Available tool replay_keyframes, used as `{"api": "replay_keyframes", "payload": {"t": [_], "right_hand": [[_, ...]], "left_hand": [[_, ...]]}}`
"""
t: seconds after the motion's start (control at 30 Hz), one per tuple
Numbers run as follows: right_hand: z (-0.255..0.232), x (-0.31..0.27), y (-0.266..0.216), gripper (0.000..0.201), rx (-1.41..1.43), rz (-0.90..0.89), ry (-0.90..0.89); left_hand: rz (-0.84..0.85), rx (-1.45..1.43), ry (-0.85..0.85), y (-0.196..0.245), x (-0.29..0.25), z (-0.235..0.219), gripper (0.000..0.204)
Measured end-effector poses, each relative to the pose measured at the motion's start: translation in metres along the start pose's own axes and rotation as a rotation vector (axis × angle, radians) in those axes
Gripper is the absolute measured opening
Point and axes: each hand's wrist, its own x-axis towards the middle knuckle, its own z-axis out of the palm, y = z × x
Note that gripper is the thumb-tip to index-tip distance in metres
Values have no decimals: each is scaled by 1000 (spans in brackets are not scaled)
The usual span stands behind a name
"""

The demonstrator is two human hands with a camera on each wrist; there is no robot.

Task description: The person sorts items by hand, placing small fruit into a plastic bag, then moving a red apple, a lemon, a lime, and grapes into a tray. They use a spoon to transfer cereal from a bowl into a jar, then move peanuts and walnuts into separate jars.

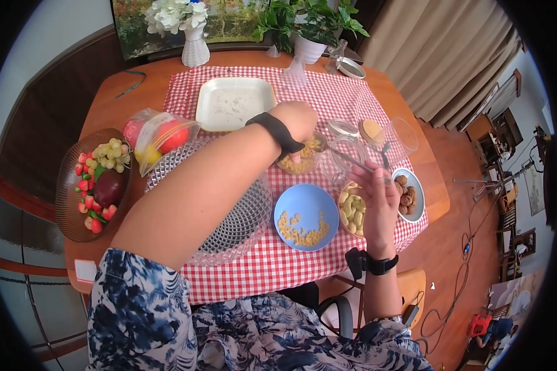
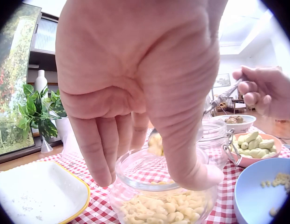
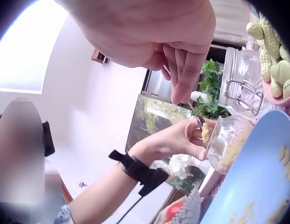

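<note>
My left hand [image 1: 294, 120] grips a round glass jar [image 2: 118, 200] from above, thumb on one side of the rim and fingers on the other. Macaroni [image 2: 168, 207] lies inside the jar. My right hand [image 1: 380, 201] pinches the handle of a metal spoon [image 1: 346, 156] between thumb and fingers. The spoon's bowl carries some macaroni and sits over the jar mouth, partly hidden by the left hand in the left wrist view. Nearer my body is a blue bowl [image 1: 306, 201] with more macaroni scattered over its bottom.
Beside the blue bowl stand a pink bowl of peanuts [image 1: 353, 213] and a white bowl of walnuts [image 1: 407, 195]. A clasp jar [image 2: 212, 140] stands close by. A white tray [image 1: 235, 93] lies behind; a large textured glass dish [image 1: 241, 229] and a fruit bowl [image 1: 74, 226] are left.
</note>
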Motion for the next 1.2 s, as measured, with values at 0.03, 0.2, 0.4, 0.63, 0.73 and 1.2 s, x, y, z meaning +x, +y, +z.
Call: {"api": "replay_keyframes", "payload": {"t": [0.03,0.2,0.4,0.63,0.73,1.2], "right_hand": [[2,-3,1,36,-40,-23,-26],[-37,-26,2,35,-73,-104,-12],[-78,-63,20,33,-94,99,-75],[-73,-97,43,35,-65,243,-161],[-76,-107,47,35,6,286,-161],[-72,-110,38,33,191,487,-10]], "left_hand": [[-1,1,1,1,0,-1,51],[65,1,24,-5,0,4,60],[71,-15,-40,-11,12,7,63],[39,-22,3,-5,4,3,41],[55,-25,-3,-10,9,8,62],[84,11,7,-11,10,8,63]]}}
